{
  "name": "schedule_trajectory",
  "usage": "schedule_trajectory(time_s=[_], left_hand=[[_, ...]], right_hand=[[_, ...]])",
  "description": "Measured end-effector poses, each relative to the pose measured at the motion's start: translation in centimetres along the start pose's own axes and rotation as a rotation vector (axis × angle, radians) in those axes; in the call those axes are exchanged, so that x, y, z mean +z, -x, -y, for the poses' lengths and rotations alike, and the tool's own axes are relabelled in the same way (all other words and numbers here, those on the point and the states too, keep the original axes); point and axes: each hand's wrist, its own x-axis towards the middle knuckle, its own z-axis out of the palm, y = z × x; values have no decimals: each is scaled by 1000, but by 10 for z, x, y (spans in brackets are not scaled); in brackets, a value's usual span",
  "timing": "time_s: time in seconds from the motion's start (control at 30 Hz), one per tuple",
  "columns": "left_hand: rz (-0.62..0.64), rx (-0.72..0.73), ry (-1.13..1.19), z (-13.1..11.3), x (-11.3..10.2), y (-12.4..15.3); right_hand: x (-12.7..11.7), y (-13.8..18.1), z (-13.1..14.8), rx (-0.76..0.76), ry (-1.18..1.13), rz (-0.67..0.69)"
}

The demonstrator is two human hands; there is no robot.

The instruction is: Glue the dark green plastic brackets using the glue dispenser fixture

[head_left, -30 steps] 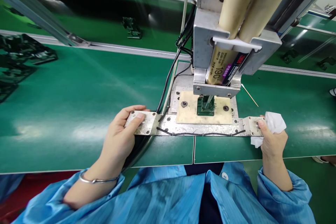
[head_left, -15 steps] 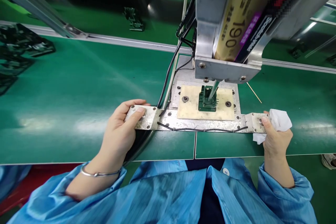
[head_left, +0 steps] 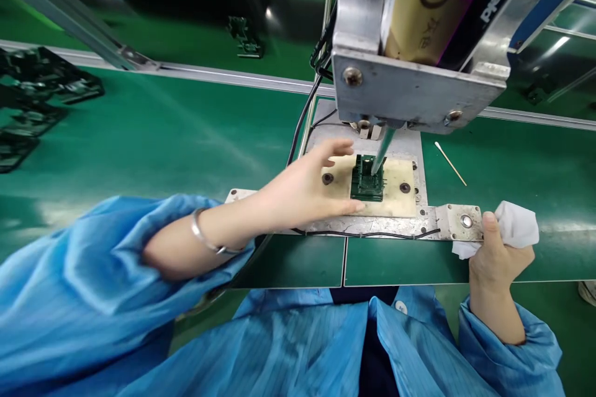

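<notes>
A small green circuit board (head_left: 362,187) lies in the pale fixture plate (head_left: 400,198) on a metal base. My left hand (head_left: 321,183) is at the board's left side, fingers and thumb apart on either side of it; I cannot tell whether it touches. A greenish dispensing needle (head_left: 383,150) points down over the board from a metal holder (head_left: 414,90) with gold and black tubes. In my right hand (head_left: 496,260) is a crumpled white wipe (head_left: 516,225), with the thumb at the edge of the right button block (head_left: 466,221).
A cotton swab (head_left: 451,164) lies right of the fixture. Several circuit boards (head_left: 56,77) are piled at the far left of the green table (head_left: 195,142). Black cables (head_left: 302,118) and a metal rod run behind the base. Part of the left button block (head_left: 241,195) shows beyond my forearm.
My left hand has left the left button block and moved right to the board. The right thumb has slid off its button. The dispenser holder now looks larger, nearer the camera.
</notes>
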Motion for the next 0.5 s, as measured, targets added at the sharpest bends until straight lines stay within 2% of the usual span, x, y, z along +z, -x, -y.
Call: schedule_trajectory(time_s=[0.1,0.2,0.3,0.43,0.5], left_hand=[[136,17,126,1,12,-18],[193,6,297,-4,14,-25],[252,-101,386,-13,7,-26],[340,-295,366,-26,-3,-24],[381,-342,336,-30,-9,-20]], right_hand=[[-1,-2,-5,47,-27,-34],[-1,-3,-7,79,-57,-29],[-1,-2,-7,109,-37,-8],[-2,-1,-5,161,-32,-10],[-2,0,-6,180,-49,-20]])
